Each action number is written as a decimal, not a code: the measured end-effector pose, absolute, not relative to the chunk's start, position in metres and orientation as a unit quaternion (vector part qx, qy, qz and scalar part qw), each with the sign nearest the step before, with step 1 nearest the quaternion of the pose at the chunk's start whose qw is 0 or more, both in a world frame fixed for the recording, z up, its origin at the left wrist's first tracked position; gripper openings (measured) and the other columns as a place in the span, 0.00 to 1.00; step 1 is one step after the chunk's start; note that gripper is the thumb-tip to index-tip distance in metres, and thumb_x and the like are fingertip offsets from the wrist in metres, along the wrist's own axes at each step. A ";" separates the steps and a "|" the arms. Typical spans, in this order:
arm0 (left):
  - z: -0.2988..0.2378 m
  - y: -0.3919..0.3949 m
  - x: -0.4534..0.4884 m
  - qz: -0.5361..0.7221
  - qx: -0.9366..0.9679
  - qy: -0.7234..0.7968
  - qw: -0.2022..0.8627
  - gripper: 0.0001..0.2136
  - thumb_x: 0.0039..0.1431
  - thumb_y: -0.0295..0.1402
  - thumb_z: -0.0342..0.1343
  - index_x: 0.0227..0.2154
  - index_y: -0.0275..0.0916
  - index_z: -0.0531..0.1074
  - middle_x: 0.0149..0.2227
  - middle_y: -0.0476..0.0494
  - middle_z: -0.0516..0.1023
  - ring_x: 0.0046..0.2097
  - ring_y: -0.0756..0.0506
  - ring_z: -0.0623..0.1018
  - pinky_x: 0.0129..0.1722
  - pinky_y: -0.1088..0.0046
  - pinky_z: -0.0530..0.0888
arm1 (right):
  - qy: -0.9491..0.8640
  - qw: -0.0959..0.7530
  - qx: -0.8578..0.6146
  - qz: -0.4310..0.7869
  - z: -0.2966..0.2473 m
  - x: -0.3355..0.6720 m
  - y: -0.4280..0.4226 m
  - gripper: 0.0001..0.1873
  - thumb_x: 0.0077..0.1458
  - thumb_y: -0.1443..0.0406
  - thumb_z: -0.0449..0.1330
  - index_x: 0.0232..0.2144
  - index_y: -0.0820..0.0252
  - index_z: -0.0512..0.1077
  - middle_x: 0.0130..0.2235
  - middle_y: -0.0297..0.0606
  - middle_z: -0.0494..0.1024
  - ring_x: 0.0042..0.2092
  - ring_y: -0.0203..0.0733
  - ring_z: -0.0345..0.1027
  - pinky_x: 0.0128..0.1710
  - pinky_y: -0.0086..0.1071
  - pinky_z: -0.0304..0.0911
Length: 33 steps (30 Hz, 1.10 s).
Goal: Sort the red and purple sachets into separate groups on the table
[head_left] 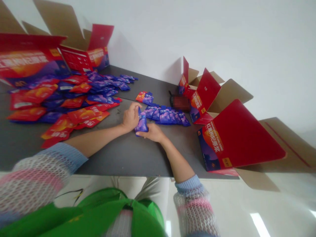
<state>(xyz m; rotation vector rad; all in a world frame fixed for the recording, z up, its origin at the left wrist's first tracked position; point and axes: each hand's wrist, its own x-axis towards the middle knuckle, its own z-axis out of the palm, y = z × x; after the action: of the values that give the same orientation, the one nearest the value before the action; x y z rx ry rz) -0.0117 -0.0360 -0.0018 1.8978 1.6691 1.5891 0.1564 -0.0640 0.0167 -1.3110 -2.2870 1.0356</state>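
A purple sachet (pixel 141 123) is held between my two hands above the middle of the dark table. My left hand (pixel 131 117) grips its upper left side with the fingers closed. At its lower right edge, my right hand (pixel 154 132) pinches it with thumb and fingers. Whether more than one sachet is in the grip cannot be made out. Just beyond my hands lies an overlapping row of purple sachets (pixel 168 115). An orange-red sachet (pixel 140 96) rests behind that row, partly against a purple one.
A large heap of red sachets (pixel 82 114) and purple sachets (pixel 101 84) covers the table's left part. Open red cartons (pixel 24 62) stand behind it. More open cartons (pixel 214 144) line the right side, flaps spread. A dark, blurred object (pixel 181 103) lies near them.
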 end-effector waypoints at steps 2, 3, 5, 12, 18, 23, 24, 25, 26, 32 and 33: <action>-0.001 -0.036 -0.013 0.528 0.633 0.562 0.068 0.15 0.70 0.39 0.39 0.43 0.40 0.70 0.38 0.43 0.77 0.35 0.45 0.75 0.41 0.69 0.68 | -0.795 0.143 -0.454 0.377 0.015 0.151 -0.064 0.24 0.48 0.45 0.68 0.27 0.60 0.74 0.23 0.29 0.75 0.27 0.34 0.68 0.29 0.26 0.52; -0.001 -0.035 -0.013 0.526 0.632 0.566 0.062 0.15 0.70 0.38 0.39 0.43 0.40 0.70 0.37 0.43 0.76 0.35 0.45 0.74 0.41 0.69 0.68 | -0.797 0.139 -0.451 0.377 0.014 0.149 -0.063 0.24 0.48 0.45 0.68 0.26 0.60 0.73 0.23 0.30 0.75 0.27 0.34 0.68 0.29 0.26 0.52; -0.001 -0.035 -0.013 0.524 0.626 0.575 0.053 0.15 0.70 0.38 0.38 0.43 0.40 0.71 0.36 0.43 0.76 0.34 0.45 0.74 0.41 0.69 0.68 | -0.803 0.137 -0.449 0.366 0.013 0.149 -0.063 0.24 0.50 0.46 0.67 0.22 0.60 0.71 0.22 0.30 0.75 0.27 0.33 0.67 0.29 0.26 0.51; -0.002 -0.041 -0.008 0.521 0.643 0.559 0.051 0.18 0.71 0.42 0.36 0.41 0.42 0.70 0.38 0.43 0.76 0.39 0.44 0.76 0.43 0.68 0.70 | -0.833 0.100 -0.422 0.344 0.016 0.165 -0.059 0.28 0.58 0.50 0.63 0.14 0.60 0.64 0.16 0.28 0.65 0.23 0.32 0.60 0.28 0.28 0.46; 0.002 -0.031 -0.016 0.574 0.621 0.532 0.033 0.17 0.73 0.41 0.35 0.41 0.38 0.68 0.40 0.40 0.73 0.43 0.44 0.74 0.45 0.65 0.68 | -0.810 0.269 -0.454 0.257 0.027 0.177 -0.053 0.26 0.58 0.47 0.62 0.18 0.59 0.67 0.20 0.29 0.64 0.26 0.33 0.57 0.28 0.29 0.44; 0.002 -0.008 -0.040 0.598 0.590 0.538 0.072 0.16 0.72 0.43 0.39 0.40 0.37 0.65 0.38 0.42 0.71 0.49 0.43 0.72 0.45 0.65 0.65 | -0.669 0.461 -0.527 0.251 0.040 0.212 -0.032 0.32 0.62 0.43 0.53 0.16 0.58 0.64 0.17 0.30 0.61 0.23 0.34 0.58 0.26 0.28 0.50; 0.001 -0.003 -0.045 0.601 0.578 0.547 0.074 0.15 0.72 0.43 0.39 0.40 0.37 0.65 0.38 0.43 0.71 0.50 0.44 0.71 0.45 0.65 0.64 | -0.630 0.486 -0.551 0.251 0.041 0.222 -0.026 0.33 0.62 0.42 0.51 0.16 0.57 0.64 0.16 0.30 0.60 0.22 0.34 0.58 0.26 0.29 0.51; 0.000 0.002 -0.050 0.600 0.567 0.559 0.074 0.15 0.73 0.42 0.39 0.41 0.36 0.64 0.37 0.44 0.71 0.50 0.44 0.71 0.45 0.65 0.63 | -0.588 0.508 -0.579 0.248 0.041 0.233 -0.020 0.33 0.62 0.41 0.50 0.16 0.57 0.64 0.15 0.30 0.59 0.21 0.35 0.59 0.25 0.29 0.53; -0.001 0.006 -0.055 0.595 0.556 0.576 0.074 0.15 0.73 0.41 0.38 0.41 0.36 0.65 0.37 0.44 0.72 0.50 0.44 0.71 0.46 0.64 0.63 | -0.543 0.522 -0.610 0.246 0.040 0.243 -0.013 0.34 0.62 0.41 0.49 0.16 0.57 0.65 0.15 0.31 0.60 0.21 0.36 0.60 0.24 0.29 0.54; -0.003 0.018 -0.062 0.386 0.530 0.746 0.117 0.12 0.65 0.35 0.47 0.33 0.37 0.73 0.36 0.37 0.78 0.45 0.36 0.77 0.43 0.59 0.68 | -0.373 0.509 -0.727 0.273 0.018 0.292 0.009 0.29 0.62 0.42 0.53 0.21 0.57 0.65 0.14 0.29 0.62 0.16 0.34 0.57 0.18 0.29 0.52; -0.003 0.017 -0.060 0.346 0.541 0.758 0.112 0.12 0.63 0.35 0.48 0.33 0.38 0.75 0.36 0.35 0.78 0.44 0.34 0.77 0.42 0.59 0.69 | -0.361 0.499 -0.735 0.283 0.015 0.296 0.010 0.27 0.62 0.44 0.55 0.22 0.58 0.65 0.14 0.29 0.62 0.16 0.34 0.56 0.18 0.29 0.52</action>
<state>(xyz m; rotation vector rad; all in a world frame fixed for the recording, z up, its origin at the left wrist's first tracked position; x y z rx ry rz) -0.0601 0.0174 -0.0032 1.5885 2.2247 1.0157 0.2964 0.0100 0.0150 -1.7779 -0.8733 0.6853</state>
